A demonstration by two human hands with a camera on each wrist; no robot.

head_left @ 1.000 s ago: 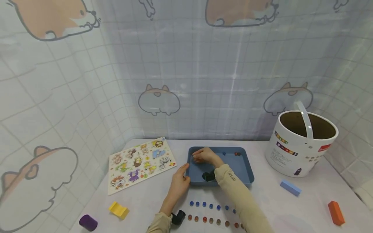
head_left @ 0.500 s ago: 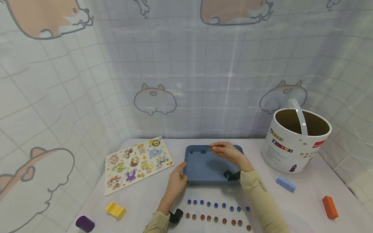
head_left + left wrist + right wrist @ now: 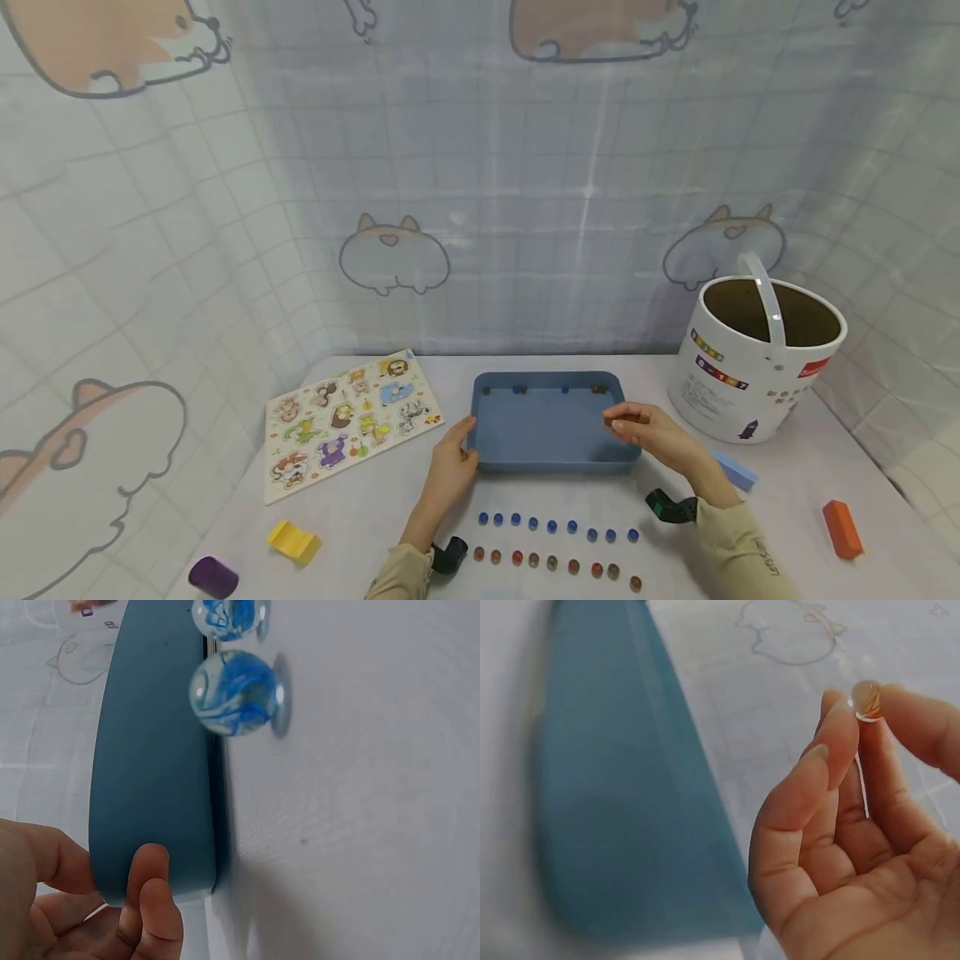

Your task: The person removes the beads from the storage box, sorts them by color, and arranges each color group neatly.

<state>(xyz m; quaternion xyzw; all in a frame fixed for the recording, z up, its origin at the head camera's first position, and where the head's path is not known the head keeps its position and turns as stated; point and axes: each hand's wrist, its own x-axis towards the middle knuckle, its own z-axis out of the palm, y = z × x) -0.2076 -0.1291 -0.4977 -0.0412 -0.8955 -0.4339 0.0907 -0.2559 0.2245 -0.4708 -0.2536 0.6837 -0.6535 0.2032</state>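
Observation:
A blue-grey tray (image 3: 555,467) lies in the middle of the table, with small blue and orange-brown marbles along its far side. My left hand (image 3: 452,467) grips its left near corner; in the left wrist view, thumb and fingers curl round the tray wall (image 3: 154,750). Over the tray's right edge, my right hand (image 3: 660,433) pinches a clear marble (image 3: 867,700) with an orange swirl between thumb and fingertips. In front of the tray run two rows of marbles, one of blue marbles (image 3: 552,527) and a nearer one of orange and brown marbles (image 3: 552,562).
An animal puzzle board (image 3: 341,442) lies left of the tray. A white bucket (image 3: 720,392) with a raised handle stands at the right. Around them are a yellow block (image 3: 294,542), a purple cylinder (image 3: 213,577), a blue block (image 3: 735,472) and an orange block (image 3: 843,530).
My right hand has moved from the tray's far left corner rightward and nearer, over its right edge, uncovering the marbles at the far side. My left hand has stayed at the tray's corner.

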